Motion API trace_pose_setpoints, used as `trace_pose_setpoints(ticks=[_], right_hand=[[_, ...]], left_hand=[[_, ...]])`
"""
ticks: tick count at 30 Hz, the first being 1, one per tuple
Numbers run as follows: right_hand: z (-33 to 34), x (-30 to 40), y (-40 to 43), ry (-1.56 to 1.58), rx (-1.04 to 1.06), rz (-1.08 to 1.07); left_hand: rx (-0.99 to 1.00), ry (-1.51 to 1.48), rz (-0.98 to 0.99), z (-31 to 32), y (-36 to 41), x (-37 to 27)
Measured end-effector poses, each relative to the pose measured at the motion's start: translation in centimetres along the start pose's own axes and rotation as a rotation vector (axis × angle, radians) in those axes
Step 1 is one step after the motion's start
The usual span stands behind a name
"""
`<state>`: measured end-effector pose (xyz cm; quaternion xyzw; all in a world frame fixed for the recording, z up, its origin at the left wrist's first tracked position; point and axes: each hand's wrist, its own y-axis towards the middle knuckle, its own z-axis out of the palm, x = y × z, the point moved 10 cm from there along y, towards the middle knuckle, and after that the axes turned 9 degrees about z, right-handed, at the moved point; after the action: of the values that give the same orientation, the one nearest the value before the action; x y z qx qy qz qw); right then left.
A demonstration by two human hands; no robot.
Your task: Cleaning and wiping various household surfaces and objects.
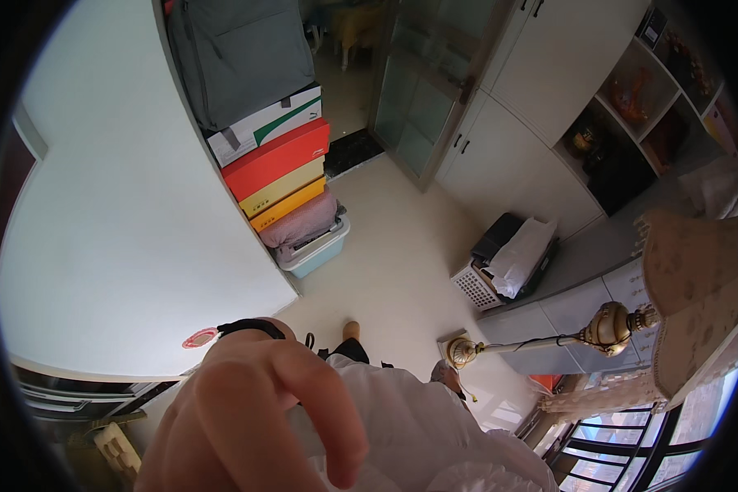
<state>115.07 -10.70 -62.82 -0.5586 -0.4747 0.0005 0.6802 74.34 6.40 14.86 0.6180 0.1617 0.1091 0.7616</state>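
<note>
Large and near the camera, my left hand (252, 406) is raised at the lower left, with its fingers bent towards the bottom edge. Some fingertips are cut off there, so whether they hold anything is hidden. A black band (261, 327) shows behind the knuckles, near a small pink and white round thing (200, 337) against the white surface. Below and beside the hand spreads the thin white cloth (406, 424) of a garment. My right hand is out of view. A foot (351, 331) shows on the floor past the cloth.
Shoe boxes (277, 157) and a grey bag (246, 61) are stacked above a light blue plastic tub (320, 249). A glass-paned door (430, 92) stands ajar. To the right are a white basket (476, 288), a floor lamp (609, 329), cabinets (516, 160) and a barred window (615, 443).
</note>
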Motion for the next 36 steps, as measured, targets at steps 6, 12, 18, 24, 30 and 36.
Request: trace_pose_setpoints(ticks=[6,12,18,24,30,36], right_hand=[[5.6,15.3,4.2,0.029,0.043,-0.196],[8.5,24.0,11.0,0.309,0.194,-0.15],[9.2,25.9,26.8,0.467,0.44,0.13],[13.9,40.1,43.7,0.344,0.385,0.201],[41.7,61.5,48.6,-0.085,0.713,0.18],[67.5,70.6,51.0,-0.301,0.958,0.088]], left_hand=[[0.101,-0.074,-0.049,-13.0,1.8,13.0],[0.027,0.335,-0.846,-26.5,-11.7,37.3],[0.63,0.413,-1.127,-31.9,-17.5,51.9],[0.783,0.841,-1.437,-45.9,-19.6,62.9],[0.435,1.147,-1.49,-58.6,-17.3,65.2],[0.21,1.211,-1.751,-72.0,-22.6,64.8]])
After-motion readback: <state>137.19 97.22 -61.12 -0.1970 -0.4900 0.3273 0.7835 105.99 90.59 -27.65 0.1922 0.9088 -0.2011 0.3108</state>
